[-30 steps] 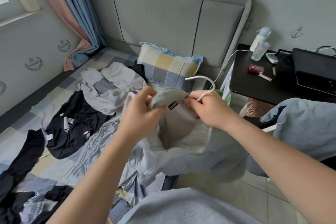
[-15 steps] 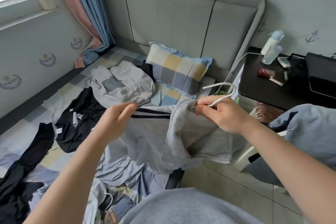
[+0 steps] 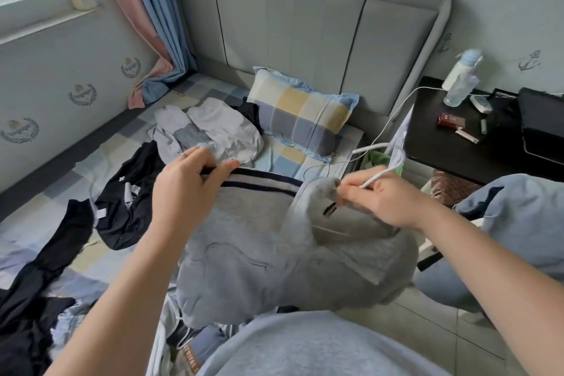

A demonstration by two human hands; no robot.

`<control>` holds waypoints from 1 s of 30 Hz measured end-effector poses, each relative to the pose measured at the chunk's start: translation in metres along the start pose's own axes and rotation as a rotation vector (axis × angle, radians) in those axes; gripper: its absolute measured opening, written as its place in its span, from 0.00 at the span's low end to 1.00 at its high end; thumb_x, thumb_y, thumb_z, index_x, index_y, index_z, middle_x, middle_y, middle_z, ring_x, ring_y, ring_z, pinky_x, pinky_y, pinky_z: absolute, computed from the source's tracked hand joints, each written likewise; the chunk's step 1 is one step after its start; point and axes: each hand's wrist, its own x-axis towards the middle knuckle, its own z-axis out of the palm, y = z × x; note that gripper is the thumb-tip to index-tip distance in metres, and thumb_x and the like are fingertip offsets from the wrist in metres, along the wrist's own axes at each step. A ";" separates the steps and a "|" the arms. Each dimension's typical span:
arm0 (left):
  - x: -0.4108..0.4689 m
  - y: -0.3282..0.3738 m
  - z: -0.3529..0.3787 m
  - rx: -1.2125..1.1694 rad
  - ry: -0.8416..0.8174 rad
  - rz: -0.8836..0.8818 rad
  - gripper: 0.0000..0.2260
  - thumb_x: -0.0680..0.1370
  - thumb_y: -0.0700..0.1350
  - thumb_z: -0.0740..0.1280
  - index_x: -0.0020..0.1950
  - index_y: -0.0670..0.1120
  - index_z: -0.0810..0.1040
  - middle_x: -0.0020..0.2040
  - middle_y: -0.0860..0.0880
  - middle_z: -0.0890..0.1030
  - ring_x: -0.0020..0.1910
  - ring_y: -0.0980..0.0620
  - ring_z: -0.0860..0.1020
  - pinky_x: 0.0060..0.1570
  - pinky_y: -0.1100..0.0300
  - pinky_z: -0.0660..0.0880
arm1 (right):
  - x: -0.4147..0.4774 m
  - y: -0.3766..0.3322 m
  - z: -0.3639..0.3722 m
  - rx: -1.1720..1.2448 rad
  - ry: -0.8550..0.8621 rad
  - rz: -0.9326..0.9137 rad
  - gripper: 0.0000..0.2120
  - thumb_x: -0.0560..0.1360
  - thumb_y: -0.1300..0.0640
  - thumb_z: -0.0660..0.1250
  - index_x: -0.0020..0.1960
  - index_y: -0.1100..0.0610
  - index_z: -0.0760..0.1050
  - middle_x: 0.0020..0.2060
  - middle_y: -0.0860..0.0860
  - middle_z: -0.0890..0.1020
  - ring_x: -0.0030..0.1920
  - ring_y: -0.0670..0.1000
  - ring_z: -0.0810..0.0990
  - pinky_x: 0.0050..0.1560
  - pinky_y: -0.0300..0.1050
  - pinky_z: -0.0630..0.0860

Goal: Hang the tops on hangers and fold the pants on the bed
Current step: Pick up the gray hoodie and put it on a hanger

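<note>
A grey top with two dark stripes along one hem hangs in the air between my hands, over the bed's edge. My left hand grips the striped hem at its left end. My right hand pinches the neck of the top together with a white hanger, whose hook curves up to the right; the rest of the hanger is hidden inside the cloth. On the checked bed lie a light grey garment and black clothes.
A checked pillow leans on the grey headboard. A black side table at right carries a bottle, a red box and a white cable. Blue-grey clothes are piled at right. More dark clothes lie at bottom left.
My left hand slid left along the striped hem, spreading the grey top wider. My right hand kept its hold on the hanger and neck. The view shifted up and left.
</note>
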 end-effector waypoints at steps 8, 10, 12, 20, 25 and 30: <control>-0.013 0.027 0.013 -0.060 -0.319 0.273 0.19 0.80 0.59 0.60 0.49 0.47 0.82 0.44 0.53 0.80 0.42 0.50 0.77 0.41 0.54 0.74 | 0.012 -0.026 0.019 0.098 -0.047 -0.080 0.15 0.81 0.58 0.66 0.37 0.54 0.80 0.25 0.48 0.72 0.28 0.48 0.68 0.31 0.40 0.65; -0.018 0.040 0.019 -0.045 -0.357 0.342 0.19 0.79 0.61 0.60 0.46 0.47 0.80 0.39 0.55 0.79 0.37 0.53 0.76 0.34 0.56 0.73 | 0.021 -0.032 0.020 0.058 -0.048 -0.110 0.16 0.81 0.57 0.66 0.34 0.50 0.79 0.26 0.50 0.71 0.29 0.50 0.68 0.33 0.44 0.65; -0.018 0.046 0.021 -0.075 -0.313 0.282 0.19 0.77 0.62 0.61 0.43 0.48 0.79 0.36 0.55 0.77 0.34 0.57 0.72 0.30 0.58 0.70 | 0.028 -0.032 0.021 0.037 -0.021 -0.123 0.14 0.80 0.56 0.67 0.36 0.51 0.80 0.25 0.48 0.73 0.28 0.46 0.69 0.32 0.40 0.67; -0.005 0.026 0.002 -0.200 -0.107 0.013 0.17 0.74 0.64 0.65 0.34 0.53 0.76 0.27 0.54 0.74 0.27 0.54 0.71 0.28 0.58 0.67 | 0.002 0.036 -0.021 0.003 0.153 0.035 0.24 0.70 0.37 0.72 0.63 0.42 0.74 0.58 0.39 0.80 0.63 0.39 0.76 0.65 0.45 0.71; 0.005 0.018 -0.004 -0.170 -0.045 -0.051 0.22 0.73 0.65 0.64 0.42 0.47 0.84 0.32 0.50 0.80 0.33 0.50 0.78 0.32 0.49 0.76 | -0.016 0.084 -0.024 0.106 0.059 0.220 0.15 0.73 0.49 0.73 0.57 0.56 0.82 0.53 0.56 0.85 0.59 0.59 0.81 0.61 0.61 0.77; 0.007 0.005 0.000 -0.119 -0.107 -0.007 0.20 0.75 0.64 0.63 0.42 0.49 0.83 0.31 0.52 0.79 0.33 0.53 0.76 0.29 0.52 0.74 | -0.012 0.082 -0.029 0.005 0.350 0.223 0.03 0.74 0.54 0.75 0.45 0.54 0.84 0.39 0.53 0.85 0.44 0.54 0.83 0.47 0.49 0.78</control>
